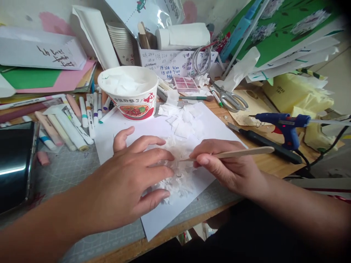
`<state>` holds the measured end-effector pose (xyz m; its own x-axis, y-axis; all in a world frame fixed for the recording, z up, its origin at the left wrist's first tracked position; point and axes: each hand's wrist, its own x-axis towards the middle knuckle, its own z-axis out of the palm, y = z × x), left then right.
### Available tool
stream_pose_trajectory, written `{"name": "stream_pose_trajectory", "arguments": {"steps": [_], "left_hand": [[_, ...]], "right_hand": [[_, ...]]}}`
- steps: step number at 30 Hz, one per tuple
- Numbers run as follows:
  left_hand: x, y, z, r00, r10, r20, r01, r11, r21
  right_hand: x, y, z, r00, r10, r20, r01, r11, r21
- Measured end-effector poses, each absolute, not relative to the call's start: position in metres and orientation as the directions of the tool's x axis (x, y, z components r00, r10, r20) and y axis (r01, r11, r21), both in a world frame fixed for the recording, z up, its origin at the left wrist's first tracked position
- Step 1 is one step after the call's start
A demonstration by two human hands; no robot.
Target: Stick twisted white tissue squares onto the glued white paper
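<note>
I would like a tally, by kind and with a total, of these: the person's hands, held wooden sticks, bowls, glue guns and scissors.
Hands: 2, left hand and right hand
Held wooden stick: 1
Bowl: 1
Glue gun: 1
Scissors: 1 pair
Total: 6

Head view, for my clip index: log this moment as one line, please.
left hand: fingers over paper scraps; right hand: holds wooden stick, tip at scraps; white sheet: under scraps; paper bowl: beyond left hand

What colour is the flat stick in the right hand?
The stick is light tan, like bare wood, seen best in the head view.
</note>
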<state>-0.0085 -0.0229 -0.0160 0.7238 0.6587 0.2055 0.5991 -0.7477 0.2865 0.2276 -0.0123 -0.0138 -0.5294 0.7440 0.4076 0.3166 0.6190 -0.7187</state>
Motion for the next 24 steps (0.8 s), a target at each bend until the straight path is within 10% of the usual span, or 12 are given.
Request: {"name": "stream_pose_trajectory", "arguments": {"steps": [12,19,24], "left_hand": [[-0.006,-0.025,-0.018,0.755,0.637,0.154,0.594,-0.765,0.251],[-0.004,-0.026,-0.015,0.736,0.664,0.131,0.617,-0.738,0.271],[-0.001,-0.032,-0.022,0.646,0.727,0.232,0.663,-0.685,0.301]], "right_hand": [[0.231,-0.014,-0.004,-0.697,0.645,0.314,0.277,0.645,-0.712],[0.252,0.009,-0.010,-0.324,0.859,0.396,0.239,0.480,-0.844],[0.273,0.042,-0.017,-0.307,0.812,0.496,0.484,0.583,-0.653]]}}
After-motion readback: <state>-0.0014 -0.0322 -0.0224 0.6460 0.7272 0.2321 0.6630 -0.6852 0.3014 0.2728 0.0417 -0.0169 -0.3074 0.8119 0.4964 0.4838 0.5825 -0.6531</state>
